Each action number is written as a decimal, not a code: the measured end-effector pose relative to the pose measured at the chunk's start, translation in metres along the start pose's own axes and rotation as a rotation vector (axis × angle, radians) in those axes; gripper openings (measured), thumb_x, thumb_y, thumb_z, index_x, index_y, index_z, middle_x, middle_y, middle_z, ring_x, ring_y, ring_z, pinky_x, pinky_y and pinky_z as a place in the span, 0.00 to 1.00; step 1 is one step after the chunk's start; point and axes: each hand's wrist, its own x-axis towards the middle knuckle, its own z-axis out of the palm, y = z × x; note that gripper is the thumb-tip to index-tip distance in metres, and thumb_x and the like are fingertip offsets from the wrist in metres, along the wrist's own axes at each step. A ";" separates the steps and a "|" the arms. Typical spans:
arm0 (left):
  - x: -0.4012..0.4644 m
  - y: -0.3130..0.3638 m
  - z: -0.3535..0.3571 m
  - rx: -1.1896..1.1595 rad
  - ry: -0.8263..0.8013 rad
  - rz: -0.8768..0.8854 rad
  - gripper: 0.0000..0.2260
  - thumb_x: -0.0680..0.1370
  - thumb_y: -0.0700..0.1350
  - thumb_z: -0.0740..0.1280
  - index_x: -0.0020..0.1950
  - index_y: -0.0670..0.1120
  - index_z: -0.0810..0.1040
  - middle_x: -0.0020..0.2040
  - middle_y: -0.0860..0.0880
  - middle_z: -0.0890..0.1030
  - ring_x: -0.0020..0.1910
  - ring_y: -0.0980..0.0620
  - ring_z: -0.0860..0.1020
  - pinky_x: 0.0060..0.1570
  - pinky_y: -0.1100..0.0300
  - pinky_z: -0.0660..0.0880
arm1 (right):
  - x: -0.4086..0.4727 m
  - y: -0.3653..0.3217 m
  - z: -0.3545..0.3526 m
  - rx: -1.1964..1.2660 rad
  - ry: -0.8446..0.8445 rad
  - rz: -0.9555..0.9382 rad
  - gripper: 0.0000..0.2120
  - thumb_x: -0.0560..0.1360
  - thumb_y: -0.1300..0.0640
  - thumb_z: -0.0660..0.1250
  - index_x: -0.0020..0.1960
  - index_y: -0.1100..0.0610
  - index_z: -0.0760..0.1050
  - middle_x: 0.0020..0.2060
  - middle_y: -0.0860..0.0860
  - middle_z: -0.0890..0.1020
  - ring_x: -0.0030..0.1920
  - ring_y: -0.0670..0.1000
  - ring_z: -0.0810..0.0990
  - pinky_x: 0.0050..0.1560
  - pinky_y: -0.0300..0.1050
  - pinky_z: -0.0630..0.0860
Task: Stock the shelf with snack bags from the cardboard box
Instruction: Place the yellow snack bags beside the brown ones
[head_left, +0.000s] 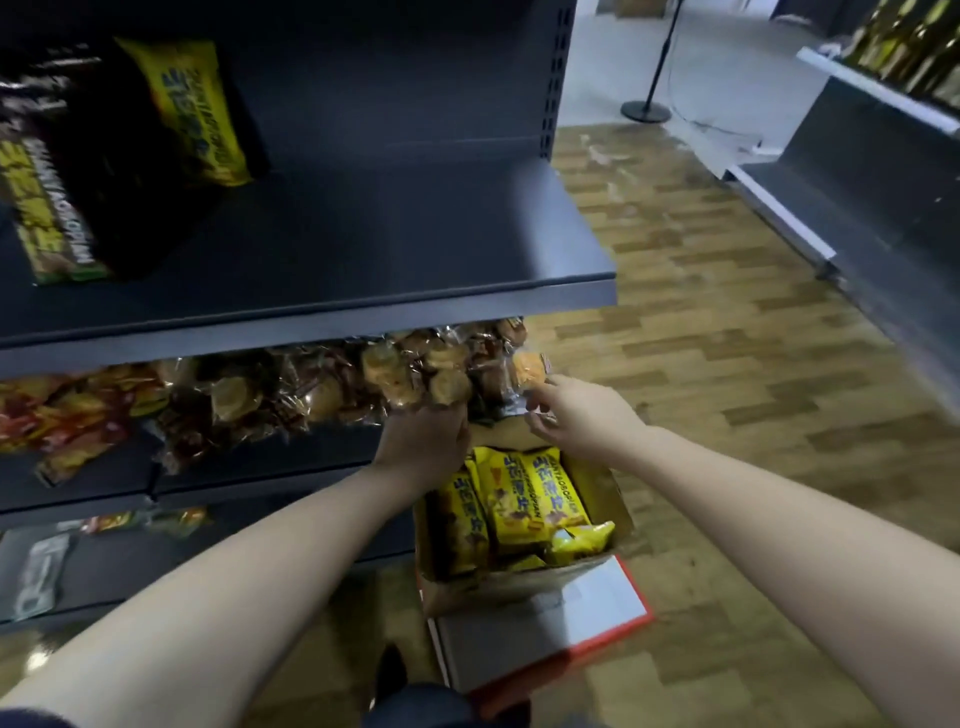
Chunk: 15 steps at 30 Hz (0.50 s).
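left hand (426, 436) n right hand (576, 410) both pinching a clear crinkly bag of brown snacks (452, 374) w/ curled fingers, over the open cardboard box (519, 582) w/ yellow packs

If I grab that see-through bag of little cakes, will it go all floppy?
Probably floppy: the clear bag of cakes is thin crinkled film sagging over the shelf edge. Likely slippery, since the film looks glossy. Both the left hand and right hand are on it.
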 end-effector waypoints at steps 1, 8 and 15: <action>0.002 0.001 0.010 -0.006 -0.081 -0.028 0.10 0.79 0.48 0.55 0.49 0.47 0.74 0.50 0.46 0.79 0.50 0.43 0.79 0.46 0.54 0.76 | -0.005 0.007 0.009 -0.027 -0.029 0.006 0.14 0.78 0.46 0.59 0.58 0.52 0.75 0.53 0.51 0.78 0.54 0.56 0.78 0.45 0.48 0.75; 0.013 0.001 0.076 -0.055 -0.441 -0.156 0.14 0.78 0.43 0.56 0.63 0.46 0.69 0.61 0.42 0.75 0.58 0.40 0.76 0.53 0.49 0.76 | -0.013 0.034 0.084 -0.014 -0.303 0.132 0.18 0.77 0.48 0.60 0.62 0.58 0.71 0.57 0.56 0.75 0.59 0.58 0.75 0.49 0.50 0.76; 0.026 0.013 0.116 -0.048 -0.487 -0.077 0.14 0.78 0.46 0.61 0.61 0.42 0.71 0.64 0.42 0.70 0.66 0.41 0.67 0.59 0.50 0.71 | -0.005 0.041 0.146 0.121 -0.446 0.353 0.14 0.76 0.60 0.60 0.60 0.63 0.67 0.58 0.61 0.70 0.60 0.62 0.70 0.52 0.55 0.72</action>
